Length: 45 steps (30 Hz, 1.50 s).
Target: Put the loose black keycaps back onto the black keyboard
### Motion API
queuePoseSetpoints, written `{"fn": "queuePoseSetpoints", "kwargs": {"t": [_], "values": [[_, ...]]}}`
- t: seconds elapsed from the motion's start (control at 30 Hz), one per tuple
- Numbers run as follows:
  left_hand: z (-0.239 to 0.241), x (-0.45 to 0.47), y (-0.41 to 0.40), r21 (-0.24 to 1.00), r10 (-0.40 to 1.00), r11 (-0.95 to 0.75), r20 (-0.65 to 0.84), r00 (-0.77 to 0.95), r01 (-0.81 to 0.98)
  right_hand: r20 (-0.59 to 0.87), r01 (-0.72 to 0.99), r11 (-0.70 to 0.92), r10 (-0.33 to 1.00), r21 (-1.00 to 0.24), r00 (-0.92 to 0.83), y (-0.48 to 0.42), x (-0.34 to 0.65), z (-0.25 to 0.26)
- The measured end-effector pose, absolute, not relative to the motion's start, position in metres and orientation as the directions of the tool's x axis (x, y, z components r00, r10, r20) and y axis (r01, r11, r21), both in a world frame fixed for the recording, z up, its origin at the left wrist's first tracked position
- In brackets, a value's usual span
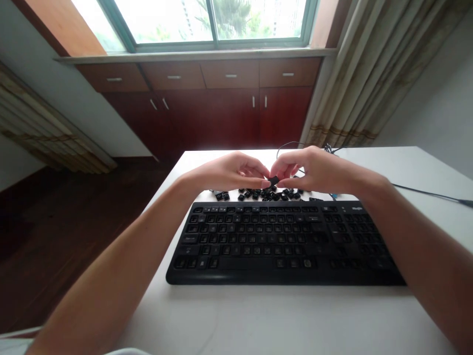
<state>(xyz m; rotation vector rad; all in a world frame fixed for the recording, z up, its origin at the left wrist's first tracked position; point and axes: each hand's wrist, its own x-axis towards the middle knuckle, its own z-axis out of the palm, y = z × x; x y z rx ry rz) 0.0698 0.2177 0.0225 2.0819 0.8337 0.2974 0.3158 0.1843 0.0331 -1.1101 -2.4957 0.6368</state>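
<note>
A small black keycap [273,181] is pinched between my two hands, above the loose keycaps behind the keyboard. My left hand [246,171] grips its left side with thumb and fingers. From the other side, my right hand [295,167] holds it the same way. Beneath them a pile of loose black keycaps [254,195] lies scattered on the white table. The black keyboard [240,263] lies flat in front of me, many of its key places bare. My right forearm covers its right end.
The white table [281,320] extends to both sides and toward me. A black cable [424,189] runs across its right part, with a bunched cord [328,148] at the back edge. Beyond stand red-brown cabinets [221,118] under a window, with curtains at both sides.
</note>
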Motion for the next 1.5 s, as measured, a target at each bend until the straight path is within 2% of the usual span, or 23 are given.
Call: {"fn": "queuePoseSetpoints", "kwargs": {"t": [0.37,0.63,0.87,1.1,1.3,1.5], "values": [[0.022,0.074,0.215,0.8,0.645,-0.406,-0.091,0.759,0.442,0.122,0.598,0.604,0.75,-0.527,-0.65,0.184,0.314,0.035],[0.014,0.073,0.222,0.871,0.726,-0.296,-0.061,0.685,0.392,0.088,0.609,0.559,0.773,-0.562,-0.628,0.184,0.313,0.035],[0.012,0.078,0.221,0.926,0.827,-0.226,0.018,0.563,0.302,0.227,0.614,0.543,0.825,-0.573,-0.518,0.182,0.304,0.028],[0.015,0.081,0.218,0.915,0.838,-0.245,0.033,0.545,0.321,0.31,0.616,0.562,0.824,-0.552,-0.474,0.183,0.301,0.023],[0.015,0.079,0.219,0.858,0.852,-0.294,0.036,0.523,0.421,0.298,0.612,0.597,0.797,-0.518,-0.525,0.183,0.304,0.024],[0.017,0.079,0.219,0.848,0.813,-0.31,0.002,0.582,0.43,0.268,0.625,0.619,0.779,-0.475,-0.567,0.187,0.312,0.029]]}}
